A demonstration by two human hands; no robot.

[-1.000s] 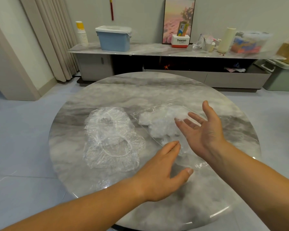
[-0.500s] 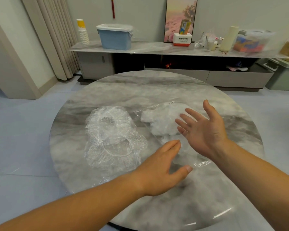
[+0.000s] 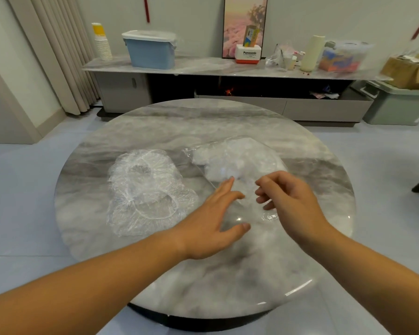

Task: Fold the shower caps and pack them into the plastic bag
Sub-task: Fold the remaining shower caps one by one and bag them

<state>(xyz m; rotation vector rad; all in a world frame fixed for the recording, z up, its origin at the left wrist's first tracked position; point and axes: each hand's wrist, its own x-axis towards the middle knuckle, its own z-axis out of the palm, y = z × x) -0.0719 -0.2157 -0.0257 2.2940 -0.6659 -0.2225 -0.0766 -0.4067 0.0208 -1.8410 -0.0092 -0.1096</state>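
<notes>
Both hands work at the plastic bag, with more caps left to pack.
The left hand lies flat and straight-fingered on the bag. The right hand curls loosely beside it, and I cannot tell if it is pinching. Unfolded shower caps lie on the counter to the left hand's left, probably next for folding.

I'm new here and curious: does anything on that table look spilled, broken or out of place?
Nothing spilled or broken. The only untidy bit is the loose caps, lying crumpled and unfolded on the table left of the bag, which already holds a white wad.
</notes>
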